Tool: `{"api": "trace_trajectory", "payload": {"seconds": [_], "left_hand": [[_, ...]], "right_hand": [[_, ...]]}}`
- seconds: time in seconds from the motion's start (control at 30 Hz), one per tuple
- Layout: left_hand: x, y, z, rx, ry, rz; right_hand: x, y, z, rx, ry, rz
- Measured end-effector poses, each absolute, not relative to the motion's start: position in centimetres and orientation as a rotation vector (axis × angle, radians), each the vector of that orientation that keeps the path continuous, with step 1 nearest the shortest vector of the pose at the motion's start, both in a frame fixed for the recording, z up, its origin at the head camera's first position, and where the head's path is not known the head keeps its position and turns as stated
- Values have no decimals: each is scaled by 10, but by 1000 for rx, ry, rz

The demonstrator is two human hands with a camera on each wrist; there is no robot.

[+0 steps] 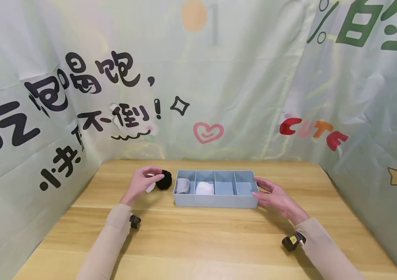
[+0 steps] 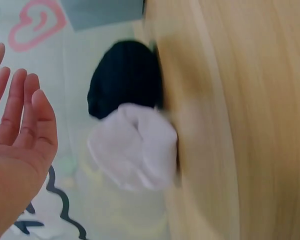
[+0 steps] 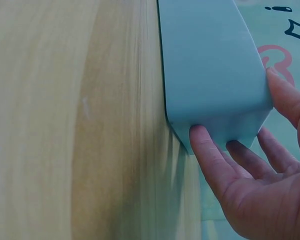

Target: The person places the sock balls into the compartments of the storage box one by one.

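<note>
A black rolled-up cloth bundle [image 1: 164, 180], perhaps a sock, lies on the table against a white one [image 2: 135, 147]. My left hand [image 1: 144, 179] is beside and above them, its fingers loosely bent; the left wrist view shows a gap between hand and bundles. Right of them stands a light blue box [image 1: 216, 201] with a row of compartments. A grey bundle [image 1: 183, 186] sits in its leftmost compartment and a white bundle [image 1: 205, 188] in the one beside it. At the box's right end, my right hand [image 1: 277, 198] touches the wall with spread, fairly straight fingers.
The wooden table [image 1: 198, 237] runs under everything. Printed cloth [image 1: 240, 97] hangs behind it and along both sides. Each sleeve carries a small black wrist camera, one on the left [image 1: 135, 221] and one on the right [image 1: 290, 242].
</note>
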State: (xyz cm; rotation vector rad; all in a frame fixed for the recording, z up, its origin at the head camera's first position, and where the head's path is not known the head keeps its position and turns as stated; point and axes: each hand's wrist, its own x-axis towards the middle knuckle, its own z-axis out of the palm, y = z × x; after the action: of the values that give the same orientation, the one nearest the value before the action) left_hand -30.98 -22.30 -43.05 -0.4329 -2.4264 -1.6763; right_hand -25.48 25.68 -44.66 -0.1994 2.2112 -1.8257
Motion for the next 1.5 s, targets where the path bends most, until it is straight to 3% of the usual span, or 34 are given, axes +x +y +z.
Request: {"api": "trace_trajectory", "payload": {"seconds": [0.47,0.87,1.5], "left_hand": [[-316,-268,-426,-205,-2511,-1526],[-309,-292,-440,-215,-2723,-1653],[-332,-289,-451,-299,-2749,-1948]], "right_hand": [[-256,257,-436,-190,2205,-1824],[-252,254,-439,-182,2186,-1835],[-254,254,-441,-164,2181,-1844]]}}
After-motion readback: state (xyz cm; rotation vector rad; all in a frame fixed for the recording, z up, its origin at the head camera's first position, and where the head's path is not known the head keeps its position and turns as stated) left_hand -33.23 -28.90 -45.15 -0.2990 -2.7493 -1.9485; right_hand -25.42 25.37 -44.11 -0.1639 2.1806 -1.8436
